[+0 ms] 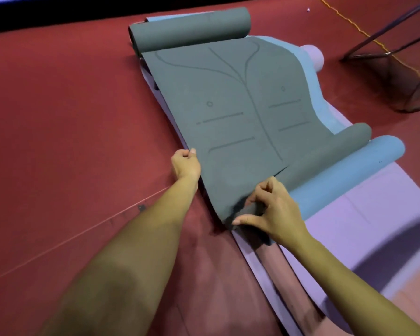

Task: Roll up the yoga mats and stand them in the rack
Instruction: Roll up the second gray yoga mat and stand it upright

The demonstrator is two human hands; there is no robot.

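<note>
Rack [398, 57] far right — mats [344, 170] between

Two bare forearms, sleeveless to the frame's edge, no jewellery

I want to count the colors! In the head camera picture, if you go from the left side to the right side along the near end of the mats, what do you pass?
Red floor → left hand → grey mat → right hand → blue mat → purple mat.
</note>
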